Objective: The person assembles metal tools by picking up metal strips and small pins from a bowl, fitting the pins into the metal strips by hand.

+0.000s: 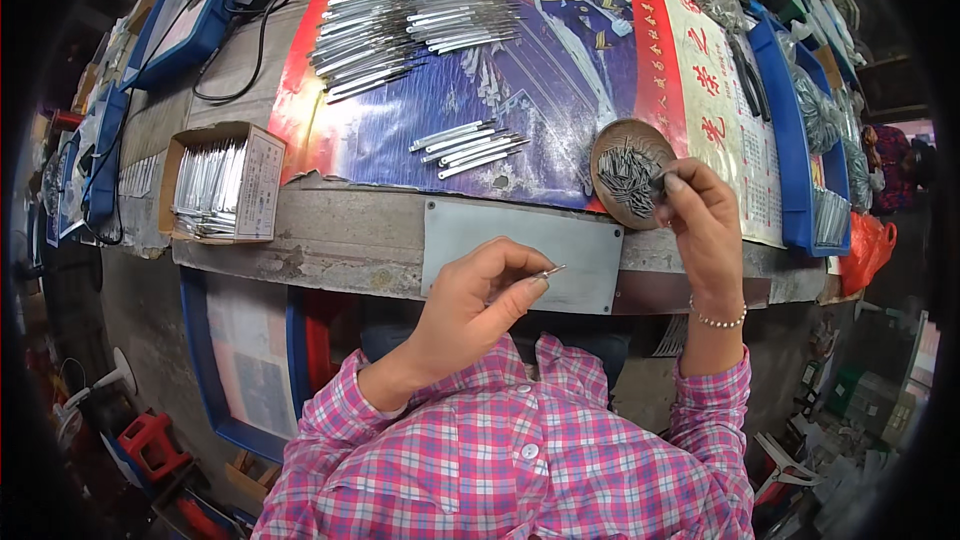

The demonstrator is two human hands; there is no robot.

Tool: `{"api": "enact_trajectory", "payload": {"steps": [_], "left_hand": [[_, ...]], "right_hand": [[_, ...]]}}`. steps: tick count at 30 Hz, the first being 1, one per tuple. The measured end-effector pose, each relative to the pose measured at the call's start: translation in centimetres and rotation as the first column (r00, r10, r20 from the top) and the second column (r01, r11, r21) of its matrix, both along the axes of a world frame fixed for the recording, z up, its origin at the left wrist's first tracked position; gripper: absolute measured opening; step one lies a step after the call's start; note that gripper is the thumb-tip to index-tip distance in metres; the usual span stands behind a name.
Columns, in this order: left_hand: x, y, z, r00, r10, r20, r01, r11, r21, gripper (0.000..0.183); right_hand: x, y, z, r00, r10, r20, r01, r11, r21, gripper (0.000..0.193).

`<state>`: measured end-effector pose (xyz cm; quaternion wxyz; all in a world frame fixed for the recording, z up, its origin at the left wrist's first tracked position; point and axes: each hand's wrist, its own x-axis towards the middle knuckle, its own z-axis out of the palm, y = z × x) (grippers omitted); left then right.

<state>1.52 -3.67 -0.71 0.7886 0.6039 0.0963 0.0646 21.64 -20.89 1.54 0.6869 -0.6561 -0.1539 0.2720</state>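
Room: dim, cluttered; red plastic stool (155,445) low at left.
Bench: worn grey workbench (350,225), front edge chipped.
Bench cover: glossy red, blue and white printed sheet (560,160), torn along its near edge.
End storage: filled blue plastic trays (785,145), both sides.
Front plate: pale grey rectangular panel (590,260).
Carton: open brown cardboard box (262,185) of strips, left.
Left hand (480,295): pinching thin silver metal piece (550,271) above panel.
Right hand (702,215): fingertips together at bowl; grip contents unclear.
Bowl: round brown bowl (645,138), on sheet.
Strips: slim silver metal strips (360,20), rows on sheet.
Pins: short dark-grey metal pins (628,175), heaped in bowl.
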Motion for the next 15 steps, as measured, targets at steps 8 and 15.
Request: {"api": "enact_trajectory", "payload": {"steps": [8,15], "left_hand": [[0.3,-0.4,-0.2,1.000,0.027,-0.009,-0.027,1.000,-0.008,0.014],[0.4,0.2,0.4,0.999,0.041,0.014,-0.041,0.999,-0.012,0.015]], "right_hand": [[-5.6,1.8,1.6,0.896,0.278,-0.345,-0.244,0.960,0.141,0.009],[-6.3,2.8,1.3,0.853,0.317,-0.416,-0.243,0.944,0.221,0.011]]}}
